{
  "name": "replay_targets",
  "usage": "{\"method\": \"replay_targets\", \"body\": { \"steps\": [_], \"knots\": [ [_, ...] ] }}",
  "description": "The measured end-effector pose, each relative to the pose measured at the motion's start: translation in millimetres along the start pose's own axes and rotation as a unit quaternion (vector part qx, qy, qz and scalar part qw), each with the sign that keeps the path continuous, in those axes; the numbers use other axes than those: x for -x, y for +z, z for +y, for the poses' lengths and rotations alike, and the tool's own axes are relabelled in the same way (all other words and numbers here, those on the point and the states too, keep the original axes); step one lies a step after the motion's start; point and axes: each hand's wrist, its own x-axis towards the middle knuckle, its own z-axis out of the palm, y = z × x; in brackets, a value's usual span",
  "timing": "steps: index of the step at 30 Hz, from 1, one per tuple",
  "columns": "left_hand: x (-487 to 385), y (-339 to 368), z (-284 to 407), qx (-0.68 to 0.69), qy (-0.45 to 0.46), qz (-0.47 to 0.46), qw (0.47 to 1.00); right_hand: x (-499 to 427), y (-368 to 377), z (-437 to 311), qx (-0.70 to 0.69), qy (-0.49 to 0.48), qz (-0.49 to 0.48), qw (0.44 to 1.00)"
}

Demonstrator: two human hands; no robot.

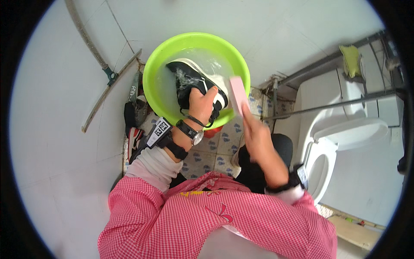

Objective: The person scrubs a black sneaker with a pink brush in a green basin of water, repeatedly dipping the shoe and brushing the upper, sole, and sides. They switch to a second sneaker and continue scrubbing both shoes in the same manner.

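A wet black-and-white sneaker (190, 79) is tilted on its side over the lime-green plastic basin (152, 77), gripped by my left hand (202, 103). Its black laces hang over my left wrist. Cloudy, soapy water (165, 97) lies in the basin beneath it. My right hand (257, 132) grasps a pink scrubbing brush (238, 92) by its near end, just right of the sneaker's white sole. The brush is slightly blurred, its bristles are hard to make out, and I cannot tell whether they touch the sole.
Several shoes (137, 111) stand along the left wall. A hose (87, 35) and a thin rod (97, 111) lean there. On the right are a metal rack (310, 108), a yellow-green sponge or cloth (350, 61) and a white toilet (320, 168). The floor is patterned tile (205, 158).
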Motion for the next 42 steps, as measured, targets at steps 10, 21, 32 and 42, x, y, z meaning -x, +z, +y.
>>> {"method": "replay_targets", "body": {
  "steps": [10,21,32,42],
  "knots": [
    [-6.8,2.8,-2.4,-0.083,0.006,0.116,0.99,3.5,-0.2,-29.0,-0.006,-0.066,-0.019,0.998],
    [2.2,5.9,10.9,-0.077,0.037,0.137,0.987,24.7,-8.9,-27.7,-0.032,-0.036,-0.063,0.997],
    [3.9,-6.7,6.4,-0.068,-0.024,0.126,0.989,-8.8,-11.0,-43.9,0.008,-0.01,-0.124,0.992],
    [-1.7,-6.4,3.8,0.107,-0.052,0.089,0.989,-27.9,9.4,-67.4,-0.054,-0.044,-0.085,0.994]
  ]
}}
